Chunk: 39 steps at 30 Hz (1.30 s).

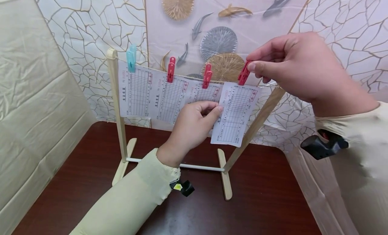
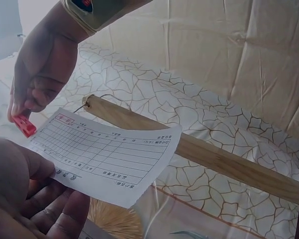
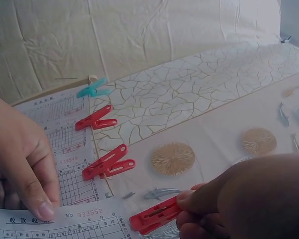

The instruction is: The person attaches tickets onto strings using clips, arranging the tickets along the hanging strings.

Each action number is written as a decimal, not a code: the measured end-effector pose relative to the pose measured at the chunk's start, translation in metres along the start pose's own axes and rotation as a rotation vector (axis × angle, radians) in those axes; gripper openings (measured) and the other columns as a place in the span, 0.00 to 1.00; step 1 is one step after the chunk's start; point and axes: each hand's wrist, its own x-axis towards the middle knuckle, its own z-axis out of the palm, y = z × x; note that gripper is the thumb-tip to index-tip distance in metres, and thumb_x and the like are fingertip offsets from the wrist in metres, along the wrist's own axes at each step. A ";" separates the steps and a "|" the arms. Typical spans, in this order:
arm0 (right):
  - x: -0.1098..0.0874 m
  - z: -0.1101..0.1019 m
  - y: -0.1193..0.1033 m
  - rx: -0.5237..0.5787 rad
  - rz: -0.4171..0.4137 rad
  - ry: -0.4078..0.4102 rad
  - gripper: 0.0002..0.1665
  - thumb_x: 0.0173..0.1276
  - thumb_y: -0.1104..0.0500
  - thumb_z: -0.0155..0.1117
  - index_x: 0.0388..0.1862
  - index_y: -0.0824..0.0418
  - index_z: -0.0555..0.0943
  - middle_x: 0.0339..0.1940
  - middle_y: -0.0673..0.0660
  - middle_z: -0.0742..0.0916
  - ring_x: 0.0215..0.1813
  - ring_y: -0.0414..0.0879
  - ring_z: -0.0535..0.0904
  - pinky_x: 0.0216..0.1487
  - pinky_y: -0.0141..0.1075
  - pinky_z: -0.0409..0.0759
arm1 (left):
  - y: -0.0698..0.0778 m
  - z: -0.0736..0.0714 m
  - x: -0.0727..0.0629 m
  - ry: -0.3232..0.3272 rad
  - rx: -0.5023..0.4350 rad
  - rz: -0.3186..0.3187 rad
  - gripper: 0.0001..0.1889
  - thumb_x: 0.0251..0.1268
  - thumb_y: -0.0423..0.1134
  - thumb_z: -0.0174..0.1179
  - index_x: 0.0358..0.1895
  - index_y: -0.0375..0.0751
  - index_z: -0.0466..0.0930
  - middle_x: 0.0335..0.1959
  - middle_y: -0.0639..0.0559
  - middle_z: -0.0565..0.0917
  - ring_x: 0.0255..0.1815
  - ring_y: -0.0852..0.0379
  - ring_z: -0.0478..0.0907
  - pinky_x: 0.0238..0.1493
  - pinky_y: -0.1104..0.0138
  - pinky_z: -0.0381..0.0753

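A printed receipt slip [image 1: 234, 117] hangs at the right end of a thin string, and my left hand [image 1: 194, 125] pinches its left edge between thumb and fingers. Above it, my right hand [image 1: 303, 64] pinches the handle end of a red clothespin [image 3: 155, 215]. The pin's tip meets the slip's top edge; whether it bites paper and string I cannot tell. To the left, three more slips hang in a row: one under a blue clothespin [image 1: 131, 59], two under red clothespins [image 1: 171, 70]. My left hand partly covers the third slip [image 3: 79, 174].
The string runs between two wooden posts [image 1: 119, 127] on flat feet, joined low down by a white rod [image 1: 201, 167]. This rack stands on a dark brown table [image 1: 182, 208]. Behind it hangs a patterned cloth [image 1: 212, 22]; a beige cloth [image 1: 39, 93] covers the left side.
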 end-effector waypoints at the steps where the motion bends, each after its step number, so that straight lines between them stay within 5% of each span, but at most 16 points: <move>1: 0.001 0.001 0.000 -0.008 0.002 -0.001 0.14 0.77 0.44 0.79 0.55 0.47 0.95 0.36 0.42 0.95 0.38 0.42 0.86 0.32 0.34 0.77 | 0.000 0.000 0.000 0.000 -0.001 0.002 0.15 0.83 0.49 0.69 0.59 0.46 0.94 0.45 0.56 0.95 0.41 0.59 0.92 0.43 0.64 0.92; 18: 0.006 0.011 0.005 -0.057 0.006 -0.043 0.13 0.79 0.46 0.77 0.56 0.48 0.95 0.39 0.41 0.95 0.40 0.42 0.87 0.36 0.31 0.80 | -0.003 0.003 0.000 0.015 0.009 -0.006 0.15 0.83 0.48 0.69 0.60 0.46 0.94 0.46 0.56 0.95 0.42 0.58 0.91 0.44 0.63 0.92; 39: 0.004 0.015 0.013 0.044 0.002 -0.098 0.21 0.74 0.46 0.82 0.61 0.51 0.93 0.45 0.43 0.97 0.46 0.38 0.91 0.43 0.26 0.85 | -0.005 0.004 0.001 0.004 0.005 0.035 0.13 0.83 0.46 0.69 0.59 0.44 0.94 0.45 0.55 0.95 0.41 0.57 0.90 0.42 0.64 0.91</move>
